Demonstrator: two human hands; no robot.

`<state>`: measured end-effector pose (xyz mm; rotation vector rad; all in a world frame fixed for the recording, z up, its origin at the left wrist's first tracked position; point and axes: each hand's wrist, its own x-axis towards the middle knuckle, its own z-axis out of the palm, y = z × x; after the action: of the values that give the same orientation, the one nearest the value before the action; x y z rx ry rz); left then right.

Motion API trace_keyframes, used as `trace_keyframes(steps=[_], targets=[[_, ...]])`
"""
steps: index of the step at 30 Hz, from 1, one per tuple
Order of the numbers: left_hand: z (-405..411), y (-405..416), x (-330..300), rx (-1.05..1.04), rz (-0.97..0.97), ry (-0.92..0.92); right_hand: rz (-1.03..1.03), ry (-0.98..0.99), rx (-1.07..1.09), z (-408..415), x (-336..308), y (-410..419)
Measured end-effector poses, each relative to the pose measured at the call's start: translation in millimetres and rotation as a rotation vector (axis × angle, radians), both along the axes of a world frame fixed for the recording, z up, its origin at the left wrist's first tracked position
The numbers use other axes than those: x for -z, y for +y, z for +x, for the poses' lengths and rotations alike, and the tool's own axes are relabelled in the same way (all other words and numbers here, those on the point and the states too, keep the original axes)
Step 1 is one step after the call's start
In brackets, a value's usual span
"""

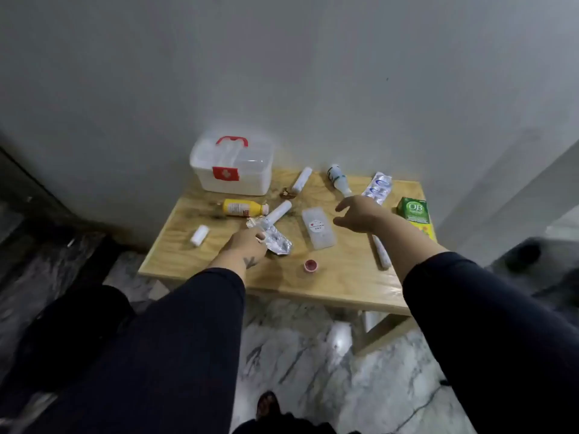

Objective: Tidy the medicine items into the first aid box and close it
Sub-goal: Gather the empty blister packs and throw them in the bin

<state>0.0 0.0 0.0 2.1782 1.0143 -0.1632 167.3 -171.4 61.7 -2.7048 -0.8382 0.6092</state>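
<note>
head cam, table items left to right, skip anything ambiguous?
Small white roll → yellow bottle → flat clear case → white bottle → blister strip → green box. The first aid box sits behind, lid shut.

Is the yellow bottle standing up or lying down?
Lying down. The yellow bottle rests on its side on the wooden table, cap pointing right.

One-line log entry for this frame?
box: shut, rear of table | left hand: on foil strip | right hand: open, empty | items: loose
</note>
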Motion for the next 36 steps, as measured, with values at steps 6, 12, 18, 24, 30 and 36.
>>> trace_keyframes(steps=[6,12,18,24,30,36], targets=[[11,3,34,-0.17,-0.115,-0.004,0.066,0.059,0.235,14,39,-6],[25,0,47,-0.32,-0.13,-0.046,0.192,0.107,0.437,51,53,-15],[48,-4,49,-0.448,-0.114,-0.049,0.256,0.179,0.445,108,59,-3],[67,-10,58,-0.62,-0.073,-0.045,0.121,0.068,0.53,166,75,13],[79,-19,61,-0.712,-0.042,-0.059,-0.092,0.058,0.55,195,97,18],[79,-26,60,-0.808,-0.066,-0.158,-0.046,0.054,0.53,204,111,25]])
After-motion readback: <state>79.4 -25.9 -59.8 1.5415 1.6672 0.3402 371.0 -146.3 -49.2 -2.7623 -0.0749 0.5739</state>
